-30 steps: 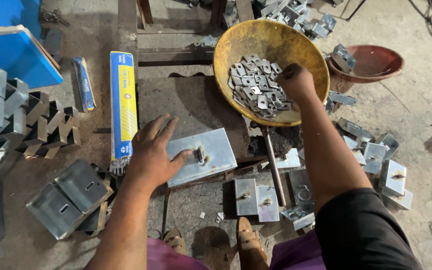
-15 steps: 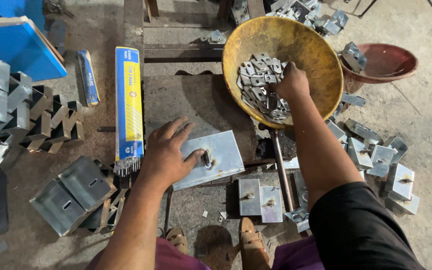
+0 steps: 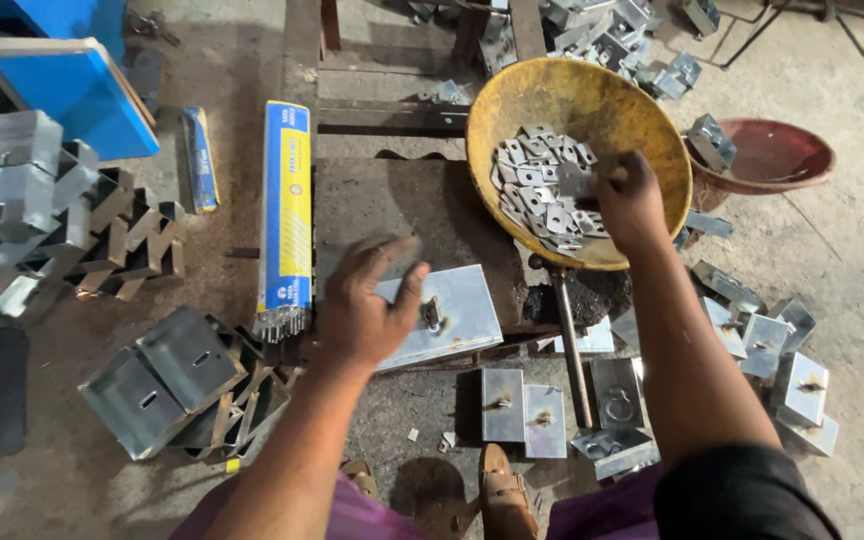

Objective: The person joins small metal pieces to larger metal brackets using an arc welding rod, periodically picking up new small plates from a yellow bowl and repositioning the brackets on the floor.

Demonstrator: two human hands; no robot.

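Two hands (image 3: 367, 305) (image 3: 627, 200) work over a dusty workshop floor (image 3: 852, 250) strewn with metal plates (image 3: 797, 385).

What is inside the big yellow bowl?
The yellow bowl holds a heap of small flat grey metal pieces. The right hand reaches into them and covers some. What lies under the heap cannot be seen.

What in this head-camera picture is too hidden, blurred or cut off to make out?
- Left hand: motion-blurred; contact with the metal plate is unclear.
- Right hand: its fingers hide whatever it holds over the small metal pieces in the yellow bowl.
- Red bowl: inside too dim.
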